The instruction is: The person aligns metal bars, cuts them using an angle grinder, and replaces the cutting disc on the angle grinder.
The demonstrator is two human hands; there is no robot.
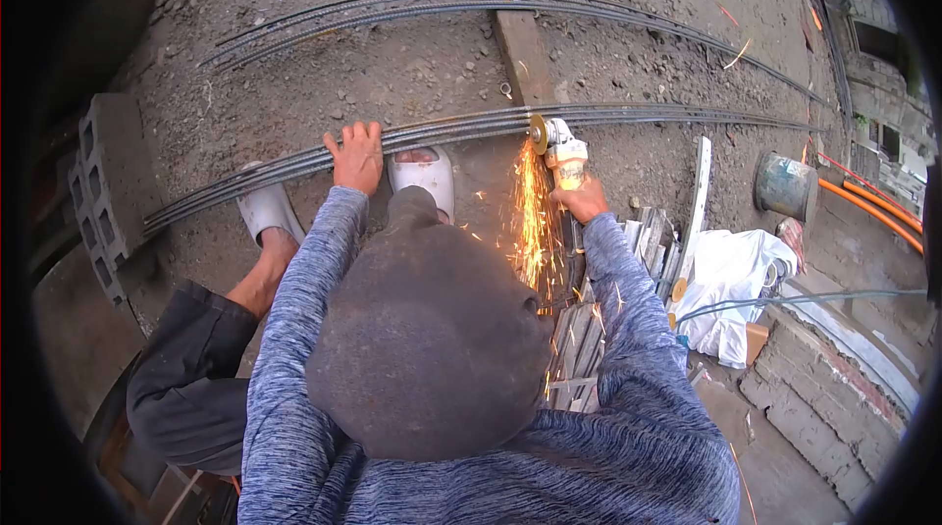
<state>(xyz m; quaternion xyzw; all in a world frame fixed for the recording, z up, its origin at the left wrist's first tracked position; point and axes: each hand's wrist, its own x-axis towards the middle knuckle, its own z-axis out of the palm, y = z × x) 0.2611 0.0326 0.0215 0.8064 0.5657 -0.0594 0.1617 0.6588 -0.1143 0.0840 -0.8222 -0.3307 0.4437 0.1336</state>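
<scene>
My left hand (358,156) is closed around a bundle of long steel bars (432,132), to the left of the grinder. In my right hand (581,199) is an angle grinder (566,154), gripped by its body. Its round disc (538,133) touches the bars near the middle, and orange sparks (533,221) stream down from there. Under the bars, near the disc, runs a rusty metal beam (518,44). A light-coloured slipper (425,175) is on the foot beside my left hand.
Another bundle of bars (392,17) lies farther off across the beam. At the left stands a hollow concrete block (113,193). On the right are metal offcuts (581,339), a white sack (731,289), a metal bucket (785,185) and orange pipes (873,206).
</scene>
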